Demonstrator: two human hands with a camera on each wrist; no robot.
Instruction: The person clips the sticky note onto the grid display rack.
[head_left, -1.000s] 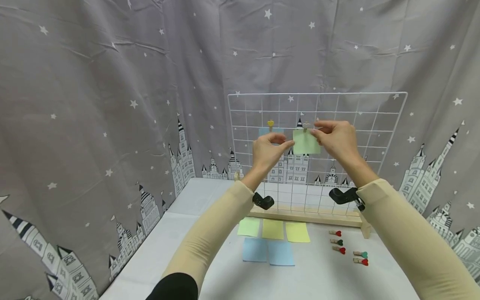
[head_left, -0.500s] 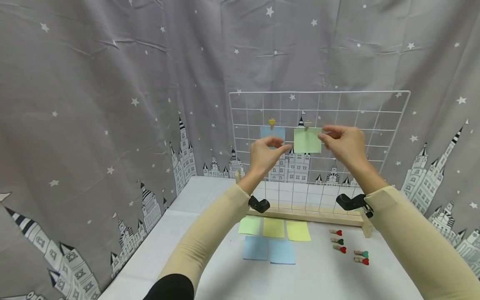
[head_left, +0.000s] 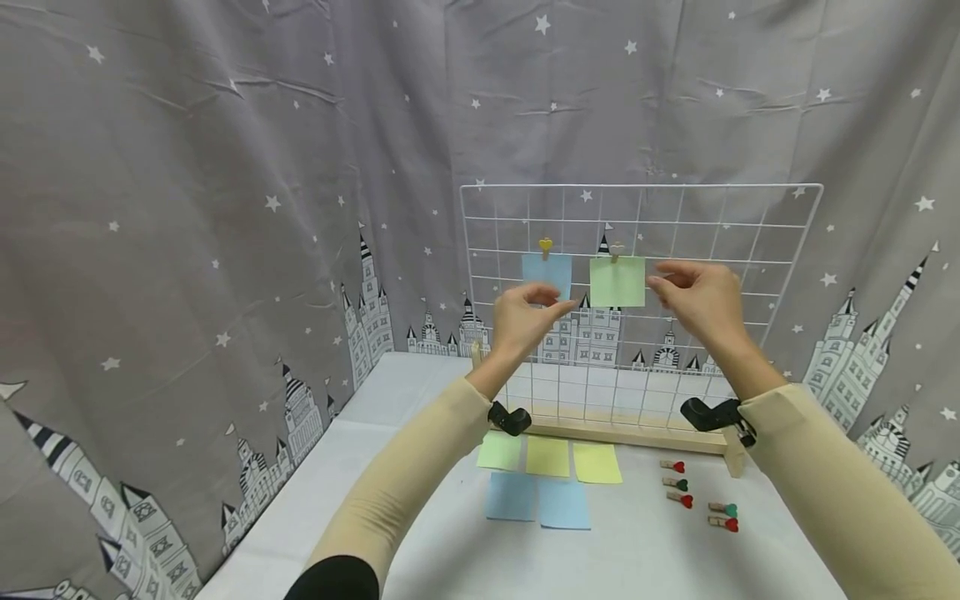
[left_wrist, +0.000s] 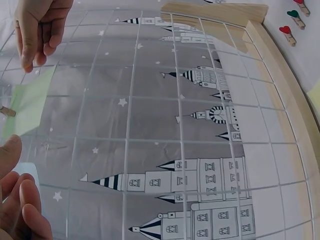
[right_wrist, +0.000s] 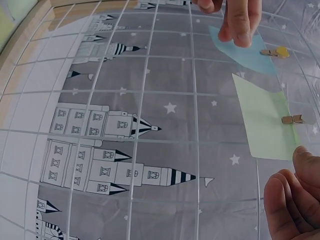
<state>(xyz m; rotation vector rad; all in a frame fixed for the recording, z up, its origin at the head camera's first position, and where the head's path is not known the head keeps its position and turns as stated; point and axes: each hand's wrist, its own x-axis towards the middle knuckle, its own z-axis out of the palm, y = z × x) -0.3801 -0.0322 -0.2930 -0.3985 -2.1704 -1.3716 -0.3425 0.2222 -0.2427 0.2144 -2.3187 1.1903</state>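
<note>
Before a grey, star-printed curtain [head_left: 225,125], a square green paper note [head_left: 617,287] is clipped to a wire grid [head_left: 712,184], flanked by left hand [head_left: 522,323] and right hand [head_left: 705,302], fingers loosely bent, gripping nothing.

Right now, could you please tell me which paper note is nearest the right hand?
The green note clipped to the grid: the clipped blue note hangs farther left, and the other notes lie on the table.

White wire grid [head_left: 641,184] bars forward reach beyond left hand [head_left: 523,320] and right hand [head_left: 703,302]. Pegged green note [head_left: 617,283] occupies the gap between them. Below it, open passage between jutting left wrist camera [head_left: 510,418] and right wrist camera [head_left: 711,413], down to wooden base bar [head_left: 630,432].
</note>
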